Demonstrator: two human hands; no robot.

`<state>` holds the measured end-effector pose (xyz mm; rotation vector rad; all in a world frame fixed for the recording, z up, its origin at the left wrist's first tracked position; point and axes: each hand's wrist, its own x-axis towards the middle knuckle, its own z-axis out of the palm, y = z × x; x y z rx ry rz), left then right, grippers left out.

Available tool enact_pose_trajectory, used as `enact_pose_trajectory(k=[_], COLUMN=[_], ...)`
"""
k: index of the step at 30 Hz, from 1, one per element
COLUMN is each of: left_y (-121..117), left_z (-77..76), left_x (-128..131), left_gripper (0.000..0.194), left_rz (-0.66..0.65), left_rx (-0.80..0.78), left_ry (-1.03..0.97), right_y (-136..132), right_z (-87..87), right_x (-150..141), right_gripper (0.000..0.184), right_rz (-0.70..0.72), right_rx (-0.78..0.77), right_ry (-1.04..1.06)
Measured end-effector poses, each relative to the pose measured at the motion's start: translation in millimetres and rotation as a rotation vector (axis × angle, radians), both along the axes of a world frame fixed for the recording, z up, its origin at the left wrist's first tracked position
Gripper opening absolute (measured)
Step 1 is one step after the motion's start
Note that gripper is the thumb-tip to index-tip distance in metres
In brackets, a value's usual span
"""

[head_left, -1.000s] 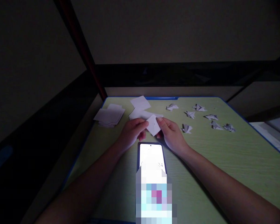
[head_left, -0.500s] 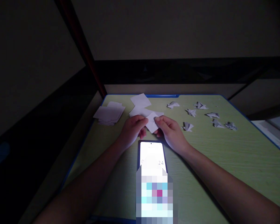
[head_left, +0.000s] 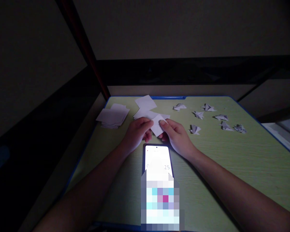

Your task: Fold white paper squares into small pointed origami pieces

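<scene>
Paper square (head_left: 157,128) is pinched by left hand (head_left: 137,132) and right hand (head_left: 177,135), seemingly part-folded; seven pieces (head_left: 195,130) are folded, sheets (head_left: 113,115) aren't.

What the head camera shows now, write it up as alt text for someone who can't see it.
A left hand and a right hand hold a small white paper between them over a green table, beyond a lit phone. Loose sheets lie behind and to the left; seven small folded paper shapes lie to the right.

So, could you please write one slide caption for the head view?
Left hand and right hand hold a paper beyond a lit phone, folded shapes to the right.
</scene>
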<state>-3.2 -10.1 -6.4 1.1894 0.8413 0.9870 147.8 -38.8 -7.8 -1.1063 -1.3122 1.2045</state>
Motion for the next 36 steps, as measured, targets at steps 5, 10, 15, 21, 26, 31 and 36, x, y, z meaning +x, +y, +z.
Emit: enact_pose_trajectory(k=[5,10,15,21,26,31,36], left_y=[2.0,1.7,0.3,-0.5,-3.3,-5.9,-7.6], left_z=[-2.5,-1.7,1.0,-0.3,1.7,5.5,8.1], left_x=[-0.9,-2.3,-3.7,0.2,2.3,1.8,1.9], left_gripper=[0.023,0.023,0.025,0.024,0.019,0.018,0.019], left_rz=[-0.012,-0.048,-0.11,0.016,0.018,-0.031,-0.056], left_rx=[-0.003,0.016,0.108,0.097,0.111,0.167,0.192], left_ry=[-0.009,0.014,0.142,0.12,0.189,0.274,0.321], right_y=[0.2,-0.2,-0.6,-2.5,-3.5,-3.8,-3.9], right_z=[0.7,-1.3,-1.7,-1.6,-3.8,-4.2,-6.4], right_x=[0.2,-0.1,-0.3,-2.8,-4.1,-3.6,-2.4], right_gripper=[0.041,0.041,0.04,0.03,0.027,0.027,0.026], right_rz=[-0.005,0.006,0.026,-0.009,-0.028,-0.046,-0.044], right_rx=[-0.014,-0.032,-0.014,0.005,0.033,0.047,0.061], right_ry=[0.019,0.018,0.017,0.034,0.034,-0.016,-0.067])
